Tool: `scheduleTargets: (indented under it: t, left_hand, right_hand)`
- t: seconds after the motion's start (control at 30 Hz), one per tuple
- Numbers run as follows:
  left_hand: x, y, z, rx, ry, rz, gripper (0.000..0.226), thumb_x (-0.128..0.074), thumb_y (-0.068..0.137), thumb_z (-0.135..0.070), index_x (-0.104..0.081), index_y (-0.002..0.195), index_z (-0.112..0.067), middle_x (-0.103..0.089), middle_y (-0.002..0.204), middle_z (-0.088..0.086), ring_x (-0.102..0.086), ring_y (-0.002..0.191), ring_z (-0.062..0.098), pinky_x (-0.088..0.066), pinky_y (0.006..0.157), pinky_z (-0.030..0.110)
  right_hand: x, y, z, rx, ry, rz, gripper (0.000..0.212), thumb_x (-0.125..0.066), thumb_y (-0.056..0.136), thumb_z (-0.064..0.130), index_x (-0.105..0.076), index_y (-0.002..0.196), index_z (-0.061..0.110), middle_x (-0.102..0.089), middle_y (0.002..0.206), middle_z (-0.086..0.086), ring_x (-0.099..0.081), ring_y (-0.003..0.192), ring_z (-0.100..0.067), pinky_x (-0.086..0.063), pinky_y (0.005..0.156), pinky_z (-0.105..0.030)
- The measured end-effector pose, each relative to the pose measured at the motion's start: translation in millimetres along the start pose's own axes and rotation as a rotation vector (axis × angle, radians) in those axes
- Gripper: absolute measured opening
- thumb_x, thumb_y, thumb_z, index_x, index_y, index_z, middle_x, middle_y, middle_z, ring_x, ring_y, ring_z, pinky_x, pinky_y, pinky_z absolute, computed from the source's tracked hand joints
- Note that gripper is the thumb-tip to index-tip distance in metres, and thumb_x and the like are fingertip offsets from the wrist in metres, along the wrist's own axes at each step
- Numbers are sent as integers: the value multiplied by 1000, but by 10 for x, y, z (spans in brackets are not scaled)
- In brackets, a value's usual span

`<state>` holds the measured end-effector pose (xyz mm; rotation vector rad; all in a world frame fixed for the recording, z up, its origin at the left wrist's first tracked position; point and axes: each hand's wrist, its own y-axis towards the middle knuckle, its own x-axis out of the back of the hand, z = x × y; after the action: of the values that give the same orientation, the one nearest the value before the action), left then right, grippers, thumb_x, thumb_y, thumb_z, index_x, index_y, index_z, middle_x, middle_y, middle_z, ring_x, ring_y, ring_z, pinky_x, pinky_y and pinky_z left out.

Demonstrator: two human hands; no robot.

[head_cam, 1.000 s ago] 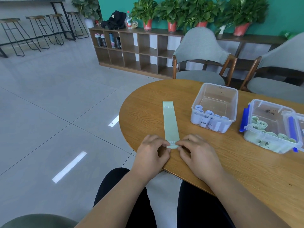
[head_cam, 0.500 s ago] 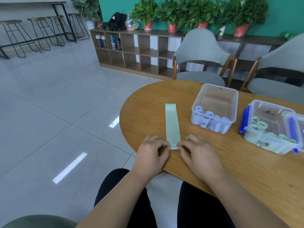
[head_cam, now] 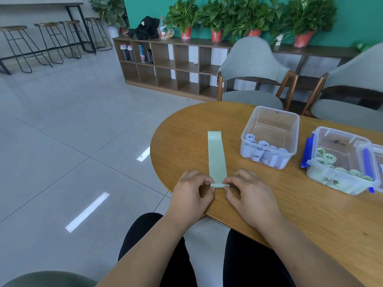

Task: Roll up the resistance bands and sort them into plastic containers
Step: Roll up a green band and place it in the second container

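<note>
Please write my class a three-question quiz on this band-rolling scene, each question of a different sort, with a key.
1. True or false: the green band is already fully rolled.
2. The blue-clipped container holds rolls of which colour? A: white. B: green. C: red.
3. Fill in: the green band's far end reads ___ LB.
Key: 1 false; 2 B; 3 30.

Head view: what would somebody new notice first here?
A pale green band marked 30 lies flat on the wooden table, its near end curled into a small roll pinched between the left hand and right hand. To the right stand two clear tubs: the open tub holds bluish rolls, the latched tub green rolls. Potted plants line the teal wall behind.
</note>
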<state>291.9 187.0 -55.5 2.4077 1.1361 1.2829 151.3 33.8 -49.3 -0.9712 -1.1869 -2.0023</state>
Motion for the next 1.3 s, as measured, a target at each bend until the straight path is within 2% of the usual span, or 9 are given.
scheduleTargets:
  t: [0.17, 0.33, 0.6, 0.73, 0.83, 1.1, 1.3]
  left_hand:
    - [0, -3, 8, 13, -22, 7, 19, -77, 92, -18, -77, 108, -28, -65, 94, -19, -58, 95, 7, -51, 83, 26]
    - [11, -10, 3, 12, -45, 0, 14, -78, 90, -18, -74, 99, -27, -66, 93, -20, -60, 95, 11, -52, 82, 29]
    - [-2, -10, -17, 11, -6, -20, 8, -78, 91, -21, -76, 96, -27, -66, 91, -20, -58, 92, 7, -49, 81, 22]
    - [9, -4, -27, 18, -5, -20, 10, -79, 91, -20, -76, 97, -28, -68, 91, -20, -59, 93, 6, -47, 82, 17]
    - [5, -8, -27, 5, -1, -27, 10, -78, 91, -20, -75, 96, -27, -67, 91, -20, -58, 92, 6, -47, 81, 17]
    - [2, -16, -1, 17, -36, -33, 18, -81, 87, -17, -76, 101, -27, -68, 91, -20, -61, 93, 8, -51, 82, 23]
    - [-14, -15, -4, 6, -9, -40, 11, -77, 90, -20, -76, 98, -28, -66, 91, -20, -58, 93, 6, -47, 81, 19]
  right_hand:
    - [-17, 13, -7, 6, 10, 12, 13, -65, 99, 34, -74, 107, 30, -57, 96, 16, -58, 93, -10, -53, 72, -35]
    - [-14, 17, -9, -5, 18, 18, 12, -65, 98, 33, -74, 105, 29, -55, 94, 16, -57, 92, -9, -51, 71, -31]
    - [-15, 17, -20, -5, 40, -6, 14, -69, 98, 30, -74, 111, 29, -60, 94, 14, -61, 89, -12, -55, 71, -36]
    - [26, 18, -12, -17, 91, 12, 7, -69, 96, 33, -69, 104, 33, -59, 93, 19, -56, 85, -4, -53, 72, -32]
    - [17, 24, -15, -19, 80, 29, 13, -73, 92, 35, -70, 105, 33, -58, 94, 20, -52, 88, 0, -52, 72, -29]
    - [14, 31, -43, -17, 119, 31, 9, -70, 97, 36, -73, 104, 33, -57, 93, 19, -55, 91, -4, -53, 72, -32]
    - [3, 24, -46, -10, 113, 18, 12, -67, 99, 37, -76, 106, 33, -58, 93, 17, -57, 90, -7, -53, 72, -33]
